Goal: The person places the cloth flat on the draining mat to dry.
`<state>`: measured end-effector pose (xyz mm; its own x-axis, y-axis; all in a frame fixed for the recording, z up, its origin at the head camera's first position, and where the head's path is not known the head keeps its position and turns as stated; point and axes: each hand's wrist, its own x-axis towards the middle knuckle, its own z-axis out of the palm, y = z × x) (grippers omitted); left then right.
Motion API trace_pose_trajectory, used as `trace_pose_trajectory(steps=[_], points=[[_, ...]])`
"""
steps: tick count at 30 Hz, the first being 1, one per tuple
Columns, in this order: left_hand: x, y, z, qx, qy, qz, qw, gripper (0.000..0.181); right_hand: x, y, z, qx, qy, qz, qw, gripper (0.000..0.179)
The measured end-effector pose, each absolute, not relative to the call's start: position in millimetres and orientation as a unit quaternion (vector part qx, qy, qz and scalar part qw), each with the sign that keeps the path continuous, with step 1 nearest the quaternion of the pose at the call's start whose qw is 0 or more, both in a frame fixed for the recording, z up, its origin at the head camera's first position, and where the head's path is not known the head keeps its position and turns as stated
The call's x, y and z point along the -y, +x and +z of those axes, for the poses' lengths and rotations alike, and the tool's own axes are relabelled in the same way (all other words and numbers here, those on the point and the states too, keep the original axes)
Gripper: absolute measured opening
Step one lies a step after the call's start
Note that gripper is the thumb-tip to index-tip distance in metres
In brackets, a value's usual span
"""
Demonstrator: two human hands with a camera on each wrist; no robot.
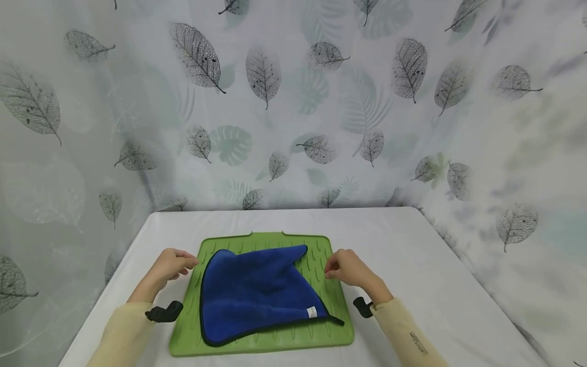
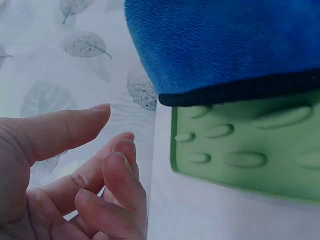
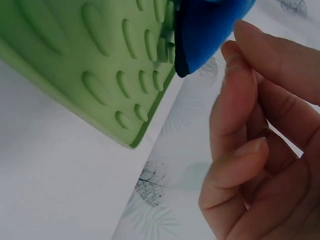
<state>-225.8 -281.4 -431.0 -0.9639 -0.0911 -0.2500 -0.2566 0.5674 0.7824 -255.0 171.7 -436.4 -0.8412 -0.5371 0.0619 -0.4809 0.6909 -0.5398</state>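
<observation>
I see the left hand's fingers [image 2: 122,182] loosely bent and holding nothing, the thumb standing apart from them; in my head view that left hand [image 1: 167,265] is at the mat's left edge, just beside the cloth. The right hand [image 1: 346,266] also grasps nothing: its fingers curl softly, thumb and index tips close together, near the mat's right edge and apart from the cloth.

Between them I have the blue cloth [image 1: 257,290], spread unevenly on the green mat [image 1: 330,336], dark trim round its edge, a white label [image 1: 312,312] near its lower right corner. Farther out I see black wrist mounts [image 1: 165,312], pale sleeves [image 1: 121,331], the white table [image 1: 403,275] and a leaf-print backdrop [image 1: 275,117].
</observation>
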Motion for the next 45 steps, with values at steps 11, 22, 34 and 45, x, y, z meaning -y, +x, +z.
trace_pose_trajectory(steps=[11, 22, 34, 45], points=[[270, -257, -433, -0.854, -0.122, 0.498, 0.091, 0.043, -153, -288, -441, -0.935, -0.188, -0.301, 0.016, 0.006], [266, -285, -451, -0.827, -0.141, 0.535, 0.104, 0.048, -136, -317, -464, -0.915, -0.061, -0.397, 0.04, 0.012], [257, -290, -457, -0.839, -0.138, 0.511, 0.125, 0.04, -127, -329, -476, -0.911, -0.04, -0.4, 0.094, 0.022], [248, -296, -464, -0.844, -0.131, 0.501, 0.139, 0.02, -122, -332, -485, -0.906, -0.042, -0.409, 0.102, 0.025]])
